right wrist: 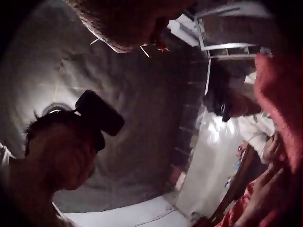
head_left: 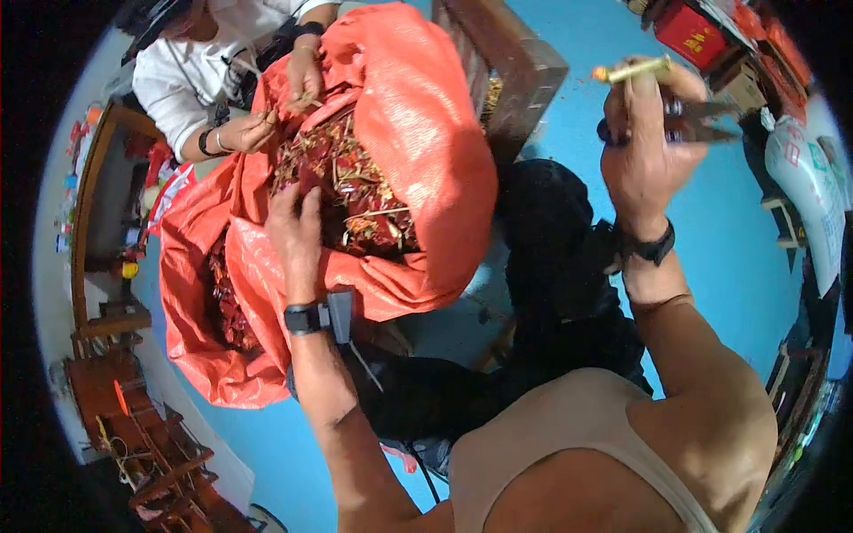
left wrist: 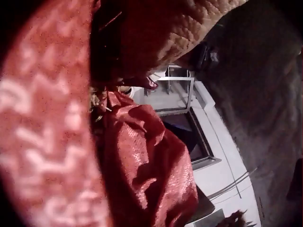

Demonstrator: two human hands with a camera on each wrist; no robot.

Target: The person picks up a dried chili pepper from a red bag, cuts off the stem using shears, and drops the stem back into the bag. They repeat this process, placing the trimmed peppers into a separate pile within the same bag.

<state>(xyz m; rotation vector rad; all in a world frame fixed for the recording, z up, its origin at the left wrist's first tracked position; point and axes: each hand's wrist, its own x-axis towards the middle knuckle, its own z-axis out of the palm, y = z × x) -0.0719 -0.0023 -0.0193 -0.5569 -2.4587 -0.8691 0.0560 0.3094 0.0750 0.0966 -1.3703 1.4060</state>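
A big orange-red woven sack [head_left: 426, 133] gapes open, full of dried red chillies [head_left: 342, 226] mixed with stalks and bits. My left hand [head_left: 298, 231] reaches over its near rim, fingers down among the chillies at a dark red piece; I cannot tell whether they grip it. In the left wrist view that hand is a dark shape above the sack's folds. Raised off to the right, my right hand [head_left: 647, 151] holds dark-handled scissors [head_left: 706, 124], blades pointing right. Between its thumb and fingers it also pinches a short yellowish stalk [head_left: 649, 69] with an orange end.
Across the sack sits another person in a white shirt [head_left: 164, 98], both hands [head_left: 247, 133] at its far rim, fingers on a small stem. A wooden frame [head_left: 524, 75] stands beyond the sack. White sack [head_left: 804, 169] and red box [head_left: 689, 35] line the right side.
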